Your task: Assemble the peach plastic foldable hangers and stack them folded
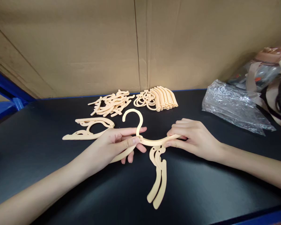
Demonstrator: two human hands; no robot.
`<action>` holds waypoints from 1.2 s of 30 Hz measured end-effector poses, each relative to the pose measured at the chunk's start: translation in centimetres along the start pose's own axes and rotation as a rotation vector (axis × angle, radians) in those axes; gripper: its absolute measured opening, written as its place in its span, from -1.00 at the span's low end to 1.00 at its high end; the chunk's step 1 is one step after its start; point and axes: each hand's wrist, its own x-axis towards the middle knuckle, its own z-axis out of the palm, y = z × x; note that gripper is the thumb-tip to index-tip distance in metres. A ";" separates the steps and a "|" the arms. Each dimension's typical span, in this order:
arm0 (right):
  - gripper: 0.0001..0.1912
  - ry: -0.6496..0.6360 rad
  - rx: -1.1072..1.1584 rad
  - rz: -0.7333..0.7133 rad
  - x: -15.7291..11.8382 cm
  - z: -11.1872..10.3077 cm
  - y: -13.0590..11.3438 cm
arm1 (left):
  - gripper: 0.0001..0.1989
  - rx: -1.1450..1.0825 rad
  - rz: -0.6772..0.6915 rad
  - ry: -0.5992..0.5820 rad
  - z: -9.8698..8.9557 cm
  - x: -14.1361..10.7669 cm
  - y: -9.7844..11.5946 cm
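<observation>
A cream plastic folding hanger point(152, 142), its hook upright, is held in the air between my two hands. My left hand point(119, 143) pinches it at the joint below the hook, with one arm of the hanger passing behind the fingers. On the other arm's outer end, my right hand point(192, 136) is closed. Below that arm, two slim curved hanger pieces point(160, 181) lie side by side on the black table. Left of my left hand rests a folded hanger point(84, 136), partly covered by that hand.
Toward the back is a loose pile of curved pieces point(114, 103). Beside it lie hooks point(145, 99) and a row of hanger arms point(165, 98). Crumpled clear plastic point(231, 104) and a bag point(267, 75) occupy the right. A cardboard wall point(84, 47) stands behind the table point(49, 175).
</observation>
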 end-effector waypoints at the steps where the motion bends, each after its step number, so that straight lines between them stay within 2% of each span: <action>1: -0.68 -0.008 0.007 0.009 0.0 0.0 0.0 | -0.56 -0.003 0.004 -0.010 0.0 0.1 -0.1; 5: -0.69 -0.028 0.052 0.050 -0.1 -0.1 0.0 | -0.56 0.004 0.020 -0.047 -0.2 0.1 -0.4; 12: -0.67 -0.117 0.250 0.167 0.2 -0.1 0.5 | -0.54 0.070 0.001 -0.024 -0.2 0.2 -0.2; 16: -0.67 -0.115 0.265 0.184 0.4 -0.1 0.7 | -0.51 0.128 0.007 -0.015 0.0 0.1 -0.2; 22: -0.72 0.046 0.180 0.138 0.5 0.0 0.5 | -0.63 0.435 0.126 -0.004 0.8 -0.4 -0.2; 24: -0.67 0.137 0.088 0.125 0.5 0.1 0.4 | -0.60 0.572 0.158 0.009 1.1 -0.6 0.0; 28: -0.49 0.257 -0.066 0.094 0.4 0.0 -0.1 | -0.69 0.738 0.205 0.008 1.4 -1.0 0.3; 32: -0.34 0.328 -0.086 0.024 0.2 -0.1 -0.5 | -0.77 0.931 0.373 -0.043 1.4 -1.4 0.1; 36: -0.32 0.307 -0.073 -0.061 0.1 -0.1 -0.7 | -0.68 1.122 0.643 -0.063 1.5 -1.6 -0.7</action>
